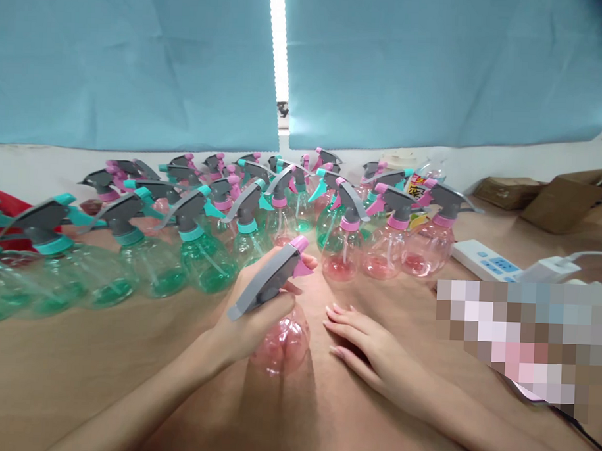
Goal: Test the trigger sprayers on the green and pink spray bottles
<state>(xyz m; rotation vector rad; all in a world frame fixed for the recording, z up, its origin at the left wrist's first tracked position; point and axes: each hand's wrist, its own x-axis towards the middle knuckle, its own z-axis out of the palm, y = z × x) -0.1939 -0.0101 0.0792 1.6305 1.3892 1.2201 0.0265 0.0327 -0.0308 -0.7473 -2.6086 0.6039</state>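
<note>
In the head view, the left hand (256,313) holds a pink spray bottle (283,346) over the middle of the table (186,399), nearer the wearer than the crowd of bottles along the far edge. Its grip is closed around the neck, thumb across the near side and fingertips showing beside the trigger. The bottle has a rounded, see-through body tinted pink, with bright glints on its curved side, and a long grey spray head with a pink nozzle and a pink trigger. The head slants, nozzle high and toward the far right corner, grey tail low and toward the left edge; the collar is hidden by the hand, and whether the base touches the table cannot be told. The right hand (373,353) lies palm down on the table just to the right of the bottle and apart from it, its grip loose, fingers extended and holding nothing. Toward the left edge stands a slanting row of green spray bottles (205,265) with grey heads and turquoise nozzles. Three pink-tinted bottles (381,254) stand beyond the right hand, with more of both colours packed behind. Near the right edge lie a white power strip (482,258) with a white plug (549,270) beside it; cardboard boxes (561,202) sit toward the far right corner.
</note>
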